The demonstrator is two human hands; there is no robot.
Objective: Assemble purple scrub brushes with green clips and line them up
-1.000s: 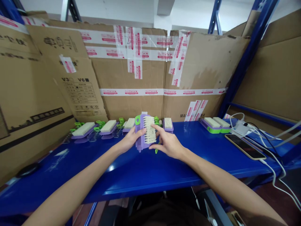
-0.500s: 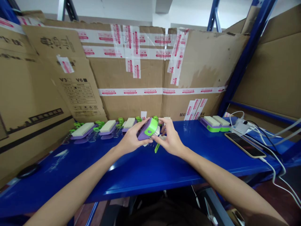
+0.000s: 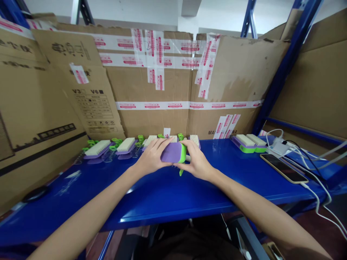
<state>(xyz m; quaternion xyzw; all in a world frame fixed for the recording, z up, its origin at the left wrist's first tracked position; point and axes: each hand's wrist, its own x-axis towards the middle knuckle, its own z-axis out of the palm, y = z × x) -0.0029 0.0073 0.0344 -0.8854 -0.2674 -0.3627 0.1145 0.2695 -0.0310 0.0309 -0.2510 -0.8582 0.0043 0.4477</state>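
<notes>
Both hands hold one scrub brush above the middle of the table, its flat purple back toward me and its bright green end on the right. My left hand wraps its left side, thumb below and fingers along the top edge. At the green end, my right hand grips with its fingers above and thumb below. The brush's bristles are hidden. Just under the right thumb a small green piece shows; I cannot tell whether it is held. Behind the hands, more bristle-up brushes are partly covered.
On the blue table several brushes lie in a row along the cardboard wall, green clips between them. Two brushes stand at right, near a phone and white cables. A dark round object lies left.
The brush has turned in my hands, so its purple back now faces me rather than its green end. The hands stay in nearly the same place.
</notes>
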